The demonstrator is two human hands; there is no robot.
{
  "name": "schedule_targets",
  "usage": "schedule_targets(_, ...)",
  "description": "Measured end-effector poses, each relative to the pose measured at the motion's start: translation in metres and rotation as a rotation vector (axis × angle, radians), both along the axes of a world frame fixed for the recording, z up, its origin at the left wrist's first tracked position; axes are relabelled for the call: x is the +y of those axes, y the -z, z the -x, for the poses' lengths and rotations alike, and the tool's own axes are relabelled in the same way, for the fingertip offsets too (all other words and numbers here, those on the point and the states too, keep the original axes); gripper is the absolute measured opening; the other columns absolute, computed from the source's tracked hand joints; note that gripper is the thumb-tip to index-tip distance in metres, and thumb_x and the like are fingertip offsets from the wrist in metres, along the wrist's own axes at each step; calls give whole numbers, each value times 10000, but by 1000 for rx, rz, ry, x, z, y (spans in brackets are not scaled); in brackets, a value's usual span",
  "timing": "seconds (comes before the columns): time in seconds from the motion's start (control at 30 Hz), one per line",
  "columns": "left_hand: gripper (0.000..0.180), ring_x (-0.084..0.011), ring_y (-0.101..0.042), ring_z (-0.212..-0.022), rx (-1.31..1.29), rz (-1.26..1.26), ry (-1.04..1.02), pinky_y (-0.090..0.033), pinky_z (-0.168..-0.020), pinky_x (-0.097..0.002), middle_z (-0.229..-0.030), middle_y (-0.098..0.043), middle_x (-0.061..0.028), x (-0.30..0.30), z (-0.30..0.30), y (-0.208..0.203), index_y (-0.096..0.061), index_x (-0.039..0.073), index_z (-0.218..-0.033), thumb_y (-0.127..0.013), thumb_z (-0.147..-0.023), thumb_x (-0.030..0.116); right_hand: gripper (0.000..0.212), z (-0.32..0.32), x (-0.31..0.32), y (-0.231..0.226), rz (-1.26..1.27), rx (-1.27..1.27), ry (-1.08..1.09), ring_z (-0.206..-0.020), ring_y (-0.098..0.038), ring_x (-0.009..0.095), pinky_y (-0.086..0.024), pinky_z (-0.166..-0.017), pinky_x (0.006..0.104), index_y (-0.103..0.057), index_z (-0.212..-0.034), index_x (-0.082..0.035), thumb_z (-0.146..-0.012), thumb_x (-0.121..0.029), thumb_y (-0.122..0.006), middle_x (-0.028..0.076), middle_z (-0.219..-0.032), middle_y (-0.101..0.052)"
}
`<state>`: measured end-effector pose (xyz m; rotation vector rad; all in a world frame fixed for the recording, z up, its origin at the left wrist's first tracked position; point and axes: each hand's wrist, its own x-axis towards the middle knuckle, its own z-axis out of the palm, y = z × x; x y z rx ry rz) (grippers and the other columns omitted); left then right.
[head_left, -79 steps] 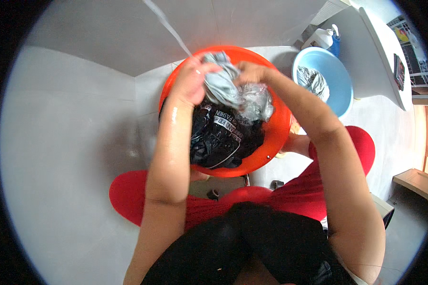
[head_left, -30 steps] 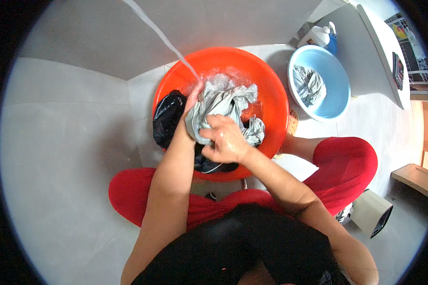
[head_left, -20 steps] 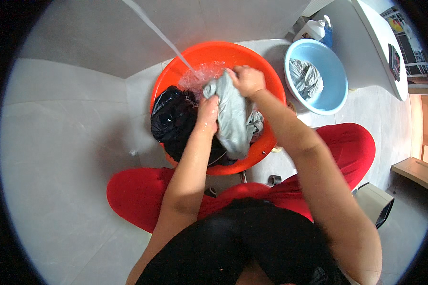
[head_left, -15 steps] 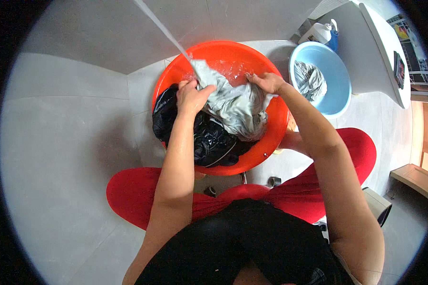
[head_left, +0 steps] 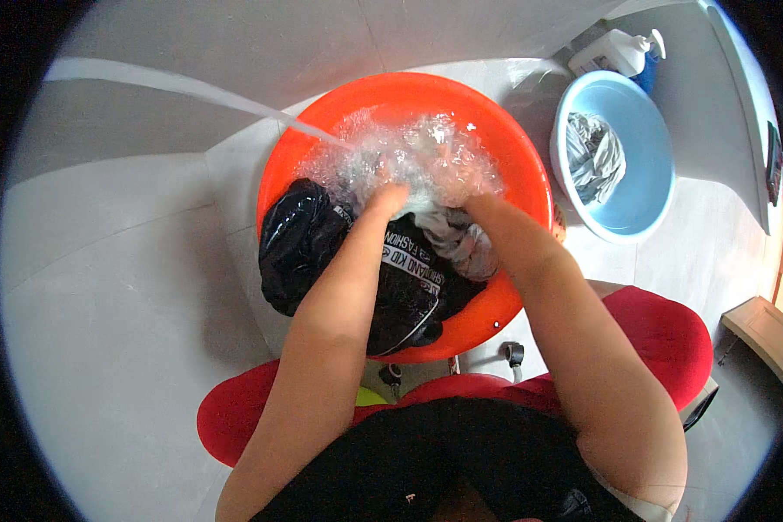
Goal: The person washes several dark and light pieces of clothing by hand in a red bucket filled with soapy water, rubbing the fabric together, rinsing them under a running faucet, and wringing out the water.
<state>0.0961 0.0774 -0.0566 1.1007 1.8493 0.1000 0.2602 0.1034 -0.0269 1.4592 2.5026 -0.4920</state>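
A stream of water [head_left: 209, 91] comes in from the upper left and churns up bubbles inside the orange-red basin [head_left: 534, 178]. My left hand [head_left: 390, 198] is sunk in this splashing water, its fingers hidden by foam. Beside it, my right hand [head_left: 468, 187] is also under the bubbles, blurred past the wrist. Both are at the pale grey-green garment [head_left: 461, 239], mostly submerged, with a wet fold showing below the right wrist. Soaked black clothing [head_left: 300, 248] with a white printed band fills the near left of the basin, under my left forearm.
A light blue basin [head_left: 639, 196] with a grey-white wet cloth [head_left: 593, 157] stands to the right. Behind it are a white pump bottle [head_left: 613, 54] and a blue container [head_left: 645, 76]. Grey tiled walls border the left and back; a white cabinet [head_left: 722, 113] stands at right.
Both hands have gone down into the water, taking the pale garment from above the surface to mostly under it. Splashing has grown. The view has shifted.
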Motion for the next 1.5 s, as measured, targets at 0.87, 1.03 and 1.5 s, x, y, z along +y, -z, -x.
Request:
schedule_targets(0.87, 460, -220, -578, -992, -923, -334, -774, -455, -871, -352, -1129, -588, -124, -57, -11, -84, -524, -3, -1215, -603, -833, 239, 488, 11, -10, -101, 66, 200, 336, -1049, -573, 384, -491, -821, 485, -589, -1141, -142, -843, -510, -470, 208, -1192, -539)
schedule_targets(1.03, 646, -492, -214, -1299, 251, -230, -8, -260, -1049, -533, -1422, -157, -331, -41, -2, -106, -478, 32, -1267, -529, -844, 517, 618, -20, -46, -52, -150, -39, 138, -1343, -137, 485, -268, -972, 668, -346, -1394, -325, -826, -535, -471, 108, -1503, -191)
schedule_targets(1.5, 562, -369, -491, -1177, 520, -249, 457, -348, -1019, -483, -1259, -534, -202, 2, -2, 85, -489, 39, -1289, -528, -847, 385, 612, -13, -12, 158, 335, -6, 327, -1266, -397, 301, -322, -1045, 390, -455, -1335, -169, -824, -503, -494, 151, -1365, -434)
